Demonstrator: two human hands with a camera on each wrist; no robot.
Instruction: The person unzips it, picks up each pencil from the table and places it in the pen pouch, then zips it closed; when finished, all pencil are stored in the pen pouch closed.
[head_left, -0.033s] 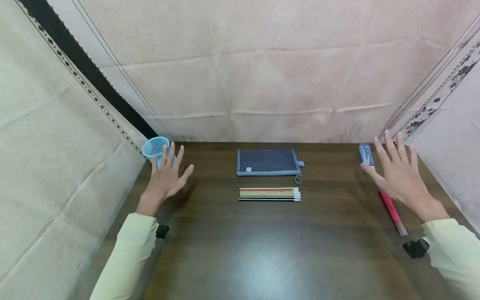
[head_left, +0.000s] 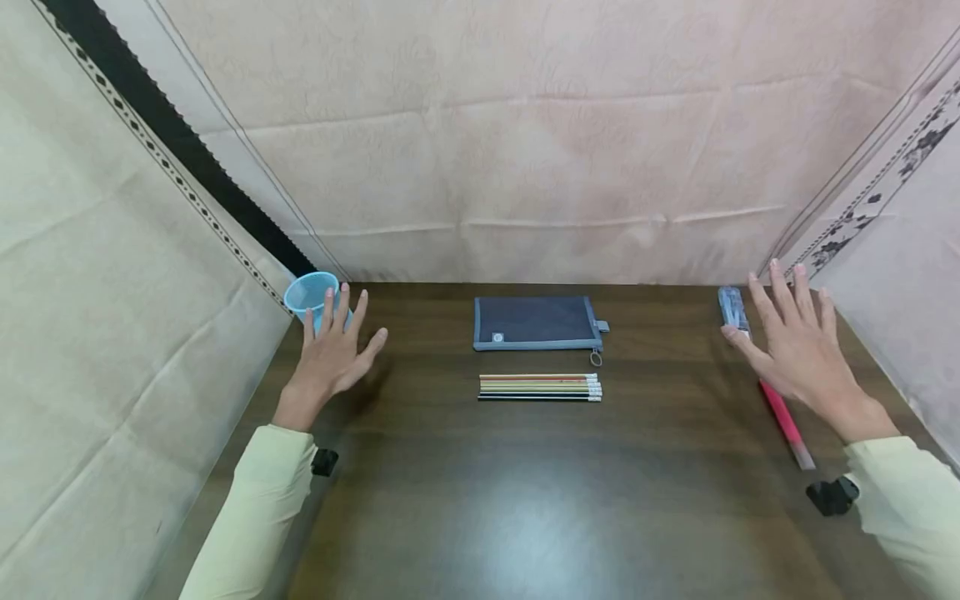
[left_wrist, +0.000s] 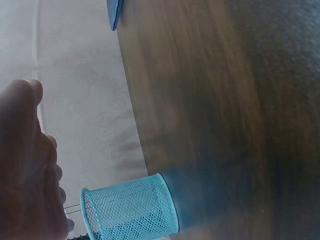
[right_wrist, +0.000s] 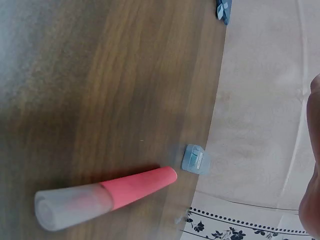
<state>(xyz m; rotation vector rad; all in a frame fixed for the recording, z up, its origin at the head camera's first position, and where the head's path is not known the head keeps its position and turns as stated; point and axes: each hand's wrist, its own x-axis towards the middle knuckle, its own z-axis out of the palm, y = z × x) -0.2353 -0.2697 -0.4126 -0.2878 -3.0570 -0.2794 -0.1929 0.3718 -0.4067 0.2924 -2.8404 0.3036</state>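
My left hand (head_left: 326, 362), fingers straight and spread, is held in front of a light-blue mesh pen cup (left_wrist: 132, 207) at the table's back left. It grips nothing. Over at the right, my right hand (head_left: 810, 358) is also spread and holds nothing. It partly covers a slim pink stick-like thing with a translucent end (right_wrist: 125, 192), whose exact kind I cannot tell. Beyond that lies a small clear blue plastic case (right_wrist: 196, 159). A dark blue zip pouch (head_left: 536, 322) lies at the back middle, with a row of several pencils (head_left: 536, 387) in front of it.
The dark brown wooden table (head_left: 540, 483) is bounded by pale cloth (head_left: 525, 167) at the back and both sides. A black strip (head_left: 180, 142) runs down the left corner. Dark bands with small black devices sit at both wrists.
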